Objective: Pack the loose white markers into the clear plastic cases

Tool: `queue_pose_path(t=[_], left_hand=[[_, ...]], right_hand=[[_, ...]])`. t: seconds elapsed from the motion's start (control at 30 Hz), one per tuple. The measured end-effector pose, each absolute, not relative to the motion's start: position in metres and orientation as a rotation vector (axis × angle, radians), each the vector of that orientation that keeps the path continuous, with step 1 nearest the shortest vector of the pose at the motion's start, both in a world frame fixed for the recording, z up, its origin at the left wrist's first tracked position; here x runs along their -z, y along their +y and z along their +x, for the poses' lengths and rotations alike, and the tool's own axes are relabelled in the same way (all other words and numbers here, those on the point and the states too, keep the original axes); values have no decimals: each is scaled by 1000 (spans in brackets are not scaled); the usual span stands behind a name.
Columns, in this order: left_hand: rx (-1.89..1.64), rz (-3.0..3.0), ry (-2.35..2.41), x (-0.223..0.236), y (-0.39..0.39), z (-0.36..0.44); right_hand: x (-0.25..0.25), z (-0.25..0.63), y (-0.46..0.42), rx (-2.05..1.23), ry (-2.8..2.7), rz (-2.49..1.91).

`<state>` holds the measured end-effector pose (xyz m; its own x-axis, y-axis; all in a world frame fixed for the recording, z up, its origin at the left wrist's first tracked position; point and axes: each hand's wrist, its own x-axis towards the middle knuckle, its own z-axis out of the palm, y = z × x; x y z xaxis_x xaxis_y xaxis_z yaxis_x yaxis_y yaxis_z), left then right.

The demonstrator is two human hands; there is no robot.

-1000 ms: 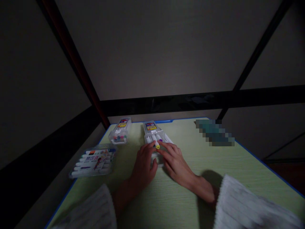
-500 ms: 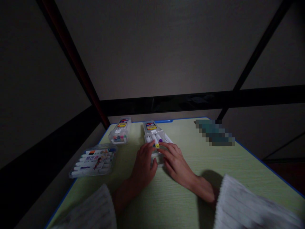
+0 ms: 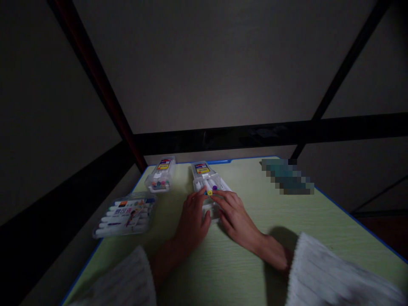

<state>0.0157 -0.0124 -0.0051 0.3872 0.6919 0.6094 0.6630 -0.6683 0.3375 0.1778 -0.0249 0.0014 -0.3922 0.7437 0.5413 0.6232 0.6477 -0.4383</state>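
Note:
A clear plastic marker case with its front end open lies in the middle of the table, several white markers showing at its mouth. Among them, a yellow-ended marker sticks out toward me, beside a purple-ended one. My left hand rests at the left of the mouth, its index fingertip by the yellow end and its thumb held apart. From the right, my right hand reaches in with fingers stretched out, their tips close to the same end. Whether they touch it is hard to tell. Clear plastic shows between my hands.
Left of the case stands a second clear case with coloured marker ends. Nearer, a flat clear pack of white markers lies at the table's left edge. A blurred-out greenish object lies at the right. A wall rises behind the table.
The yellow-ended marker has slid slightly away from me, farther into the case. My hands stay almost in the same place.

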Motion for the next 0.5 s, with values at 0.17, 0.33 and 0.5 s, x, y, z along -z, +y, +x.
queue_pose_path(t=[0.17,0.33,0.5], left_hand=[[-1152,2562,1263,5,-13,16],[-1153,2561,1253,4,-13,16],[-1164,2570,1251,5,-13,16]], right_hand=[[-2,178,-25,-191,-2131,-1067],[-3,178,-26,-217,-2138,-1073],[-2,178,-25,-244,-2127,-1052]])
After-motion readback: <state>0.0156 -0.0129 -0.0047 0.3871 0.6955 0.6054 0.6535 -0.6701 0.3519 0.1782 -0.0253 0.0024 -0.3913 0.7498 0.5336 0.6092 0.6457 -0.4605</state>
